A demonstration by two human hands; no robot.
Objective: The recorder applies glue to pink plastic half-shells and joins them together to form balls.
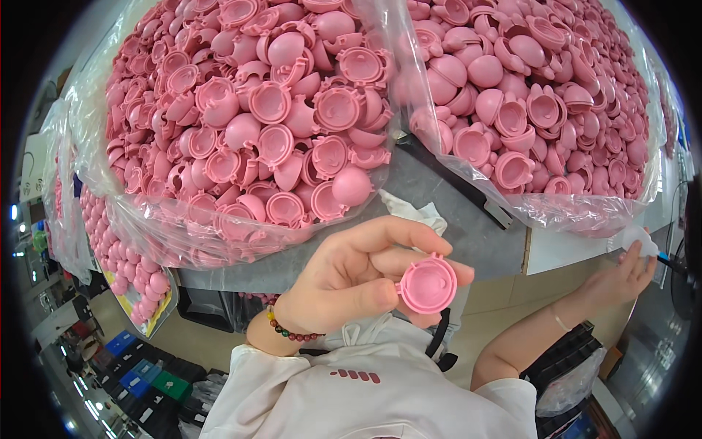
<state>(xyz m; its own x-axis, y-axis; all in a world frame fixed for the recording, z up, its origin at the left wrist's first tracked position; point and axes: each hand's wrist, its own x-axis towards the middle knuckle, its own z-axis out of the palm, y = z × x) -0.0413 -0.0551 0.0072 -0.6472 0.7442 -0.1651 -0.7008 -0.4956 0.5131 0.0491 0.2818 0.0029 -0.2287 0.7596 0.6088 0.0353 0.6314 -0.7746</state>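
Observation:
My left hand (358,274), a beaded bracelet at its wrist, holds a round pink plastic half-shell (428,284) between thumb and fingers. Its hollow side with a raised rim faces up, and small tabs stick out at the edge. Out to the far right, my right hand (618,279) has its fingers closed around a small white object (638,240) whose kind I cannot make out. In front of me, a big heap of pink half-shells (270,102) lies in a clear plastic bag (183,233), some cup side up, others dome side up.
A second clear bag (563,208) of pink shells (545,106) stands at the right. Between the bags, a black strip-like tool (457,179) and a crumpled white cloth (413,211) lie on the grey table (486,252). At left are a tray of pink balls (142,282) and a black bin (205,304).

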